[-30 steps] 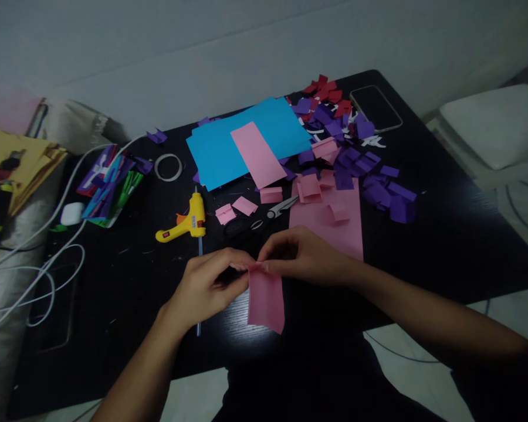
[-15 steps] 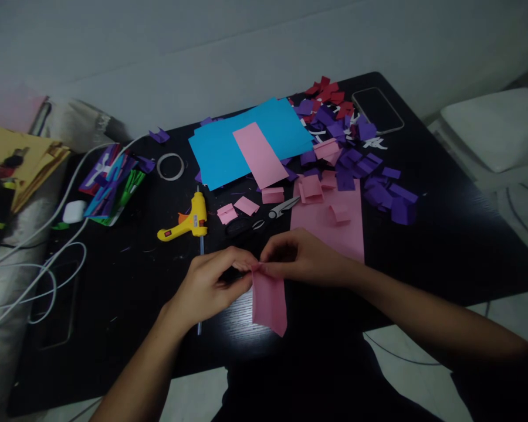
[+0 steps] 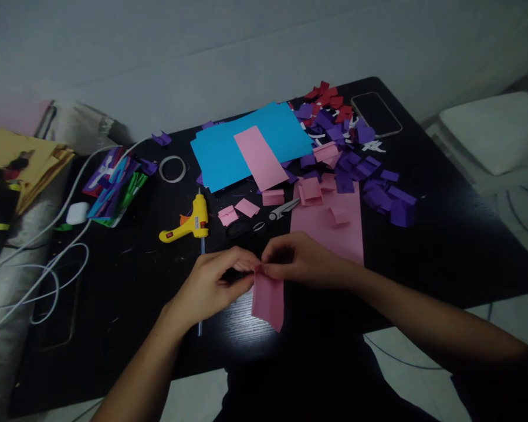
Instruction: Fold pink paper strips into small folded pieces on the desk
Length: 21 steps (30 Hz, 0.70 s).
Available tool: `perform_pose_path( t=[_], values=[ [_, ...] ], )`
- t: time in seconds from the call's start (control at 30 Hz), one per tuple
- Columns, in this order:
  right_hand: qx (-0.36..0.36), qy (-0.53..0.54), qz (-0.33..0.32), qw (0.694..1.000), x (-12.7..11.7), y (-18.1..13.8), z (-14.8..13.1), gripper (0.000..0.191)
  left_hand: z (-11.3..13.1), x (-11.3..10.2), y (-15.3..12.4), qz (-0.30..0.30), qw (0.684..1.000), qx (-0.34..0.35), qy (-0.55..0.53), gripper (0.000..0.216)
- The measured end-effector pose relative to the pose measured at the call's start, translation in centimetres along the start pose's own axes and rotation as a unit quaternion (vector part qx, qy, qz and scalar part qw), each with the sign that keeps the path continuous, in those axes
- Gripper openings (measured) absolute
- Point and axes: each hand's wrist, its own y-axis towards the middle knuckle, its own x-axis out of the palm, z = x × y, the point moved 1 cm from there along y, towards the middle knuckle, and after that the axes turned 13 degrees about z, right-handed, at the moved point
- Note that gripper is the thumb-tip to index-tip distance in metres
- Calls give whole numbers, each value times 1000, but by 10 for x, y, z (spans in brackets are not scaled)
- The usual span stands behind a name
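Note:
Both hands pinch the top edge of a small pink paper strip [image 3: 268,299] that hangs down above the near part of the black table [image 3: 444,234]. My left hand [image 3: 213,284] grips its left corner with closed fingers. My right hand [image 3: 301,258] holds the right corner, fingers pressed together. Just behind the hands lie black-handled scissors [image 3: 259,221] and a larger pink sheet [image 3: 328,225].
A yellow glue gun [image 3: 189,221] lies to the left, with a tape ring [image 3: 172,169] behind it. Blue sheets [image 3: 220,152] carry a pink strip. Several purple, pink and red folded pieces [image 3: 356,170] lie at the right. A phone [image 3: 376,113] sits far right; white cables [image 3: 48,275] at left.
The hanging pink strip looks slightly shorter and has shifted a little to the right. Both hands have stayed at its top edge.

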Motion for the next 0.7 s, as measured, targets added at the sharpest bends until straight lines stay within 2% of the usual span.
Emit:
perform_pose_path(
  t=[0.3, 0.43, 0.7],
  values=[
    [4, -5, 3, 1000, -1, 2, 2, 12, -2, 0, 1, -23, 999, -44, -21, 18],
    [2, -25, -16, 1000, -1, 2, 3, 14, -3, 2, -1, -34, 998, -52, -26, 19],
    [-34, -76, -10, 996, -1, 1, 4, 16, -3, 4, -1, -34, 997, -57, -26, 20]
  ],
)
